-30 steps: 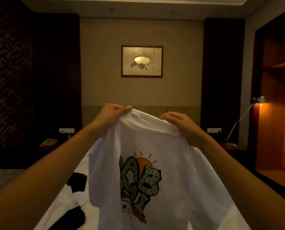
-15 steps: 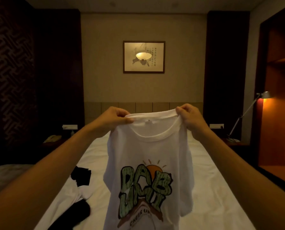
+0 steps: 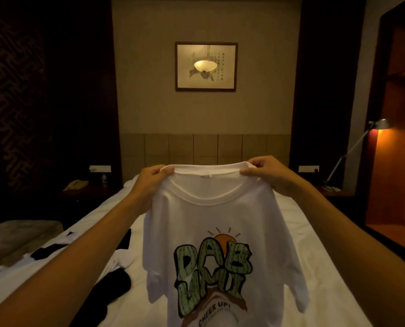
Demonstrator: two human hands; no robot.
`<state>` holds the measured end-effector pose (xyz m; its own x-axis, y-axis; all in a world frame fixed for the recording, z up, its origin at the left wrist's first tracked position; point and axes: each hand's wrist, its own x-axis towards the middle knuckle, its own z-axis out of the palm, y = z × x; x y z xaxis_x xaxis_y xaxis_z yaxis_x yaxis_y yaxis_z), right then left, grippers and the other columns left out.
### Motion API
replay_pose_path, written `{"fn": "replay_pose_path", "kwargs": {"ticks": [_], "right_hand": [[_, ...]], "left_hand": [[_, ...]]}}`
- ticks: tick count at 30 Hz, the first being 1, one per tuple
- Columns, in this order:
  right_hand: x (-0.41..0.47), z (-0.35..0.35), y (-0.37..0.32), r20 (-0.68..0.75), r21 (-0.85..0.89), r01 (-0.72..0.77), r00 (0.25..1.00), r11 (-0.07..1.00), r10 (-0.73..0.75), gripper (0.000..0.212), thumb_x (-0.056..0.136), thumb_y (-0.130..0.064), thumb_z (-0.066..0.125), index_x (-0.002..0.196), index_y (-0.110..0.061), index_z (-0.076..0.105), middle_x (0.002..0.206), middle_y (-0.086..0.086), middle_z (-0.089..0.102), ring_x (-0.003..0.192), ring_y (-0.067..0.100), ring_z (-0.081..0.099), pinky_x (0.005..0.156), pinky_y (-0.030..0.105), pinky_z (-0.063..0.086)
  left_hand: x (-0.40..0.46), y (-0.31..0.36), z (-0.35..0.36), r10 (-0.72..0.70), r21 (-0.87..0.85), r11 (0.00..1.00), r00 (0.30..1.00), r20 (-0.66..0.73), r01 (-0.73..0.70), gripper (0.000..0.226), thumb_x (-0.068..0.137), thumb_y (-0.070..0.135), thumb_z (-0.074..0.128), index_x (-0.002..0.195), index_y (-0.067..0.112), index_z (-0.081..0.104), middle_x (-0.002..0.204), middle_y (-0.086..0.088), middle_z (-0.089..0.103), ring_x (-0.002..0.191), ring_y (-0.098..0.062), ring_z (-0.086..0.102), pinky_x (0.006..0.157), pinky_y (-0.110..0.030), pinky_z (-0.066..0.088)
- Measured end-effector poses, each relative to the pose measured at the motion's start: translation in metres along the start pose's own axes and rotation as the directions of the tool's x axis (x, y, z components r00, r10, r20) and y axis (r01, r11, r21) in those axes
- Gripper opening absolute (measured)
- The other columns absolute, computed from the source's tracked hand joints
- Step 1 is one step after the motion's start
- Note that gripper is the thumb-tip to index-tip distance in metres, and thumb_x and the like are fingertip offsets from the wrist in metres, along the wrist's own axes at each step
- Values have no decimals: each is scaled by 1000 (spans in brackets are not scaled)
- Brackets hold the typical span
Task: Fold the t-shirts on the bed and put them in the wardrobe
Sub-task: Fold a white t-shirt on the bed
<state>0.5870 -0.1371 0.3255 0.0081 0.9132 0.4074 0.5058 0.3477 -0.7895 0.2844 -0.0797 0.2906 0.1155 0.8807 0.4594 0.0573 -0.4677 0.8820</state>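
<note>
The white t-shirt [image 3: 220, 232] hangs in the air over the bed [image 3: 303, 232], print facing me. I have it pinched at the two ends of the collar: my left hand [image 3: 153, 179] grips one shoulder seam, my right hand [image 3: 265, 172] the other, so the cloth drapes flat and square, ready, I judge, to lay down for folding. More clothes, black and white [image 3: 116, 283], lie heaped on the bed's left. The open wardrobe [image 3: 400, 161] glows orange to the right.
</note>
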Motion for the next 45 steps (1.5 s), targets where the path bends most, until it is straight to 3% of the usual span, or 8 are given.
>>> {"fn": "replay_pose_path", "kwargs": {"ticks": [4, 9, 15, 21, 26, 36, 41, 45], "right_hand": [[-2, -11, 13, 34, 32, -6, 999, 999, 5, 24, 86, -24, 73, 92, -1, 75, 84, 9, 70, 72, 18, 69, 67, 28, 59], [-2, 3, 20, -180, -6, 41, 983, 999, -41, 37, 97, -39, 56, 92, -6, 73, 85, 10, 68, 75, 20, 64, 70, 30, 55], [-6, 28, 32, -300, -10, 17, 954, 1000, -19, 52, 102, -41, 44, 89, 5, 64, 86, 24, 62, 75, 25, 55, 72, 37, 45], [-14, 34, 41, -8, 250, -271, 960, 930, 281, 25, 92, -50, 58, 97, -27, 64, 103, 3, 67, 98, 22, 65, 86, 37, 55], [-21, 23, 71, 298, 303, -387, 907, 871, 300, 40, 85, -23, 70, 118, -1, 65, 114, 17, 69, 98, 28, 68, 80, 36, 59], [-21, 46, 94, -125, 247, -149, 975, 957, 184, 16, 91, -23, 67, 79, -14, 73, 80, 3, 69, 79, 19, 63, 69, 28, 53], [-22, 68, 100, -372, -58, -69, 927, 996, 43, 29, 100, -23, 51, 72, -20, 61, 69, -2, 56, 69, 18, 51, 57, 27, 37], [-26, 87, 98, -556, -451, -267, 830, 852, -35, 29, 105, -35, 34, 88, -19, 52, 79, -4, 49, 71, 20, 47, 61, 31, 31]], "left_hand": [[9, 2, -7, 219, 352, 907, 973, 70, -230, 33, 90, 35, 69, 65, 14, 63, 57, 6, 53, 52, -2, 48, 54, -17, 39], [12, -1, -22, 49, 463, 865, 951, 306, -193, 81, 64, 78, 67, 83, -1, 67, 75, -19, 62, 68, -22, 59, 65, -32, 48], [-4, -23, -21, -84, 100, 994, 941, 329, 53, 16, 91, 22, 65, 89, 7, 65, 76, -1, 66, 73, -17, 64, 65, -25, 55], [-7, -50, -14, -69, -26, 997, 995, 70, 71, 18, 93, 27, 65, 81, 14, 66, 71, 4, 66, 68, -15, 61, 61, -27, 54], [-3, -68, -19, 8, 170, 985, 1000, 2, -9, 29, 87, 31, 72, 68, 12, 63, 70, -5, 60, 63, -12, 56, 60, -24, 47], [-6, -94, -38, -68, 289, 957, 973, 220, 1, 35, 91, 32, 68, 71, 3, 63, 65, -4, 53, 58, -7, 48, 54, -19, 39], [-14, -108, -26, -47, 230, 972, 999, 17, 42, 28, 96, 29, 61, 80, 7, 67, 72, -3, 61, 64, -6, 54, 65, -26, 45], [-25, -112, 0, 45, 202, 979, 981, -189, -6, 30, 95, 32, 62, 77, 8, 63, 71, -5, 61, 64, -9, 54, 65, -32, 46]]}}
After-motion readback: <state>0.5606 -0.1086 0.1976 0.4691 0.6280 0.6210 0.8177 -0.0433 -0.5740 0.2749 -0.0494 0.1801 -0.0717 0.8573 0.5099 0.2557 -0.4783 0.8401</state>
